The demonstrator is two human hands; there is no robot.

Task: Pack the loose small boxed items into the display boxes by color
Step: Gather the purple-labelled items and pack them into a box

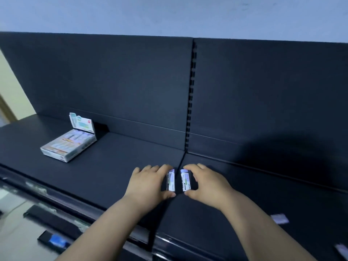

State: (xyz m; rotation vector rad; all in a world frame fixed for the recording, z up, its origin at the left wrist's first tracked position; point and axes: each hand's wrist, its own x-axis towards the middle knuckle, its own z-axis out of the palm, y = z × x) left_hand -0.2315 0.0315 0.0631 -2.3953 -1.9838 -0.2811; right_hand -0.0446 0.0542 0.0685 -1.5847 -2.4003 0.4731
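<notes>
In the head view, the left hand (150, 182) and the right hand (207, 185) sit side by side low on a dark shelf (113, 166). Each grip is clamped on one item, with fingers over the far end and thumb at the near end. The left small box (171, 180) and the right small box (185, 181) stand on edge between the two grips, just apart, on either side of the seam where two shelf boards meet. Both show white faces with a pale purple and green patch, so they look like the same colour, though the print is too small to read. The step in hand looks like gathering a matching pair of loose items. The next move would call for carrying them well to the left of the left grip and farther back, to the open display box (69, 146) with its lid flap raised, and slotting them in beside the rows already there. It is hard to tell whether that box has room or holds the same colour. Right of the right grip and nearer the shelf's front edge lies another loose box (279, 218), blurred. A further pale shape is cut off at the frame's lower right corner. Only one display box is in view.
</notes>
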